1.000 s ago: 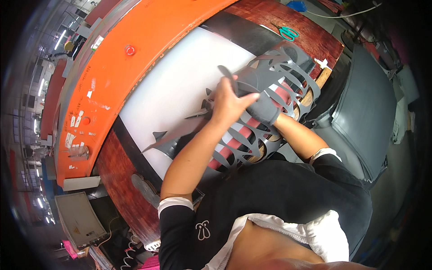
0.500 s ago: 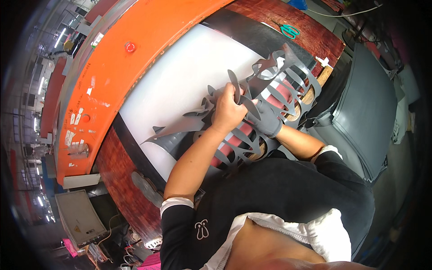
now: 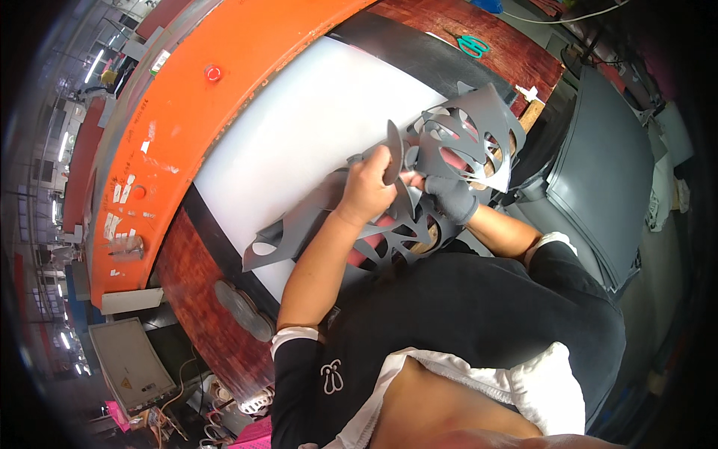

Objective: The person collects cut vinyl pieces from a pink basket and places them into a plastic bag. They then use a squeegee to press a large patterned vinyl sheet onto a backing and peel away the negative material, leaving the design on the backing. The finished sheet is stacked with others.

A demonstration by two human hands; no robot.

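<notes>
A grey flexible sheet full of curved cut-outs (image 3: 486,112) lies bunched over the near edge of the white cutting board (image 3: 299,105). My bare left hand (image 3: 365,187) is closed around grey curved cut pieces (image 3: 394,153), which stick up above the fist. Close to its right, my right hand (image 3: 450,197) wears a dark grey glove with bare fingertips. Its fingers are pinched on the sheet's webbing, partly hidden by the folds. To the left of my left forearm, one end of the sheet droops over the board.
An orange machine beam (image 3: 213,112) with a red button (image 3: 213,72) arches across the far left. Teal-handled scissors (image 3: 473,46) lie on the reddish wooden table (image 3: 419,19). Stacked grey sheets (image 3: 602,179) stand at the right. A dark grey oval object (image 3: 243,308) rests at lower left.
My left hand has moved slightly down and left with the cut pieces, and my right hand slightly right. The sheet's right part has folded over, and its left end has shifted.
</notes>
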